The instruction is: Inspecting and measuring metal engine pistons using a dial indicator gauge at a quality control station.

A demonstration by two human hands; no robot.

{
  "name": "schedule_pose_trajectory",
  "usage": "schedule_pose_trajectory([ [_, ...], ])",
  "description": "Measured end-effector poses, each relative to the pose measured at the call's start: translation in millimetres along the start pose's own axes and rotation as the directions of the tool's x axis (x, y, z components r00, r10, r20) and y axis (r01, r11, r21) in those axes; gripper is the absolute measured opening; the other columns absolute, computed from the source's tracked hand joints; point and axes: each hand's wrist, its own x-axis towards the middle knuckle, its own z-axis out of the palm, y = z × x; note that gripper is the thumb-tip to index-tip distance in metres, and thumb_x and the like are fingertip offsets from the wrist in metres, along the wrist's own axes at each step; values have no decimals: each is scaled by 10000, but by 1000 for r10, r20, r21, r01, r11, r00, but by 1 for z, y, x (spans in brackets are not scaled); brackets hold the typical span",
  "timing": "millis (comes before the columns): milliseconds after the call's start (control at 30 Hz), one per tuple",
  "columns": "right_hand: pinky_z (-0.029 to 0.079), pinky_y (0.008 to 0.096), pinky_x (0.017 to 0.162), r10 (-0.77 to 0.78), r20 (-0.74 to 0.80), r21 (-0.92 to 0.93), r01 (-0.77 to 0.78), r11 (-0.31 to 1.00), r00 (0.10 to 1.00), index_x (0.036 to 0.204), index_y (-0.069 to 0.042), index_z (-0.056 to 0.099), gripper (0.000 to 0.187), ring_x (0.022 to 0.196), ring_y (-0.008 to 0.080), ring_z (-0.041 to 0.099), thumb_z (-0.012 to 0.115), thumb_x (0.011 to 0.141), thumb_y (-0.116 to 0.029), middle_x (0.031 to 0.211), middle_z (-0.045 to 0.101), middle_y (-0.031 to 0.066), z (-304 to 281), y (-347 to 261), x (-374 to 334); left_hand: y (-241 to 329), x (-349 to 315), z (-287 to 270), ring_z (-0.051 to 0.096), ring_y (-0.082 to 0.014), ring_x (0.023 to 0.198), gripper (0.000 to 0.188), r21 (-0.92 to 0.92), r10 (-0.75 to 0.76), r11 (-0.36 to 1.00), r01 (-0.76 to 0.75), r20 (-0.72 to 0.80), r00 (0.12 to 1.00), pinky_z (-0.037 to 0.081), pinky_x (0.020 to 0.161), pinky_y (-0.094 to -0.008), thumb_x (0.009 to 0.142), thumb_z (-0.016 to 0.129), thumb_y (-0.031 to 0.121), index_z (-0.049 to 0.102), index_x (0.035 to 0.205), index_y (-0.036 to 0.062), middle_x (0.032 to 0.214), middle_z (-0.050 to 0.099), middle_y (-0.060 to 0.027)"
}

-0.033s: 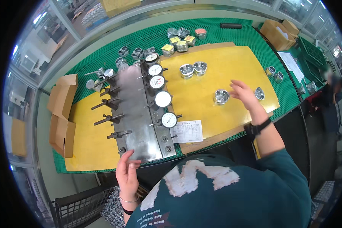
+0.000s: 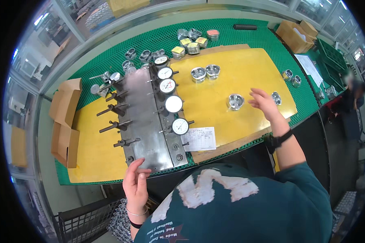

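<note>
My right hand hovers over the yellow sheet with its fingers apart and holds nothing. Just left of its fingertips stands a shiny metal piston, not touched. Another piston lies to the right of this hand, partly behind it. At the near edge of a dark metal gauge plate, my left hand is raised, fingers loosely spread, with nothing in it. Along the plate's right side runs a row of round dial gauges, and black clamp-like holders line its left side.
Two pistons stand farther back on the yellow sheet. Several tagged pistons crowd the green mat behind. A paper form lies beside the gauges. An open cardboard box stands at left; a black crate is below.
My right hand has shifted slightly right and toward me, a little farther from the piston at its fingertips. The left hand has hardly moved.
</note>
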Motion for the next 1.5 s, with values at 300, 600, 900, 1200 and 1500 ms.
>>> schedule_pose_trajectory([
  [300,491,256,785,114,-177,-43,-123,991,978,1291,-28,520,363,886,149,627,515,948,-147,1166,605,87,-53,40,-128,144,45,-10,627,-217,641,113,-467,868,495,-733,297,397,503,559,-300,829,634,157,650,881,58,830,658,-94],
  [600,490,254,777,37,34,-290,-25,957,999,1266,19,535,370,908,124,619,549,927,-128,1158,629,95,-70,30,-140,142,22,19,641,-203,508,173,-473,835,422,-773,-130,535,512,488,-176,785,571,-82,668,669,2,630,656,-76],
  [900,486,304,846,49,-158,-598,-135,790,986,1281,-16,550,465,941,190,617,585,882,-253,1056,658,99,-266,-16,-1,108,29,99,625,-251,791,212,309,247,875,-372,375,894,493,722,-295,746,609,-9,627,957,0,867,653,-120],
  [1200,437,379,982,-153,-293,-778,-142,611,944,1339,-63,508,588,1161,330,568,585,839,-362,1252,588,215,-377,37,201,95,13,196,621,-184,816,199,360,-181,922,143,73,981,495,741,-291,833,581,-24,616,1029,-18,922,642,-114],
  [1500,362,482,1063,-14,-449,-848,-421,322,893,1316,-18,504,590,1293,387,399,530,860,-392,1387,461,182,-348,65,297,102,19,228,650,-200,848,215,302,-262,916,263,-47,964,504,781,-300,852,579,-27,623,1061,-13,894,651,-117],
])
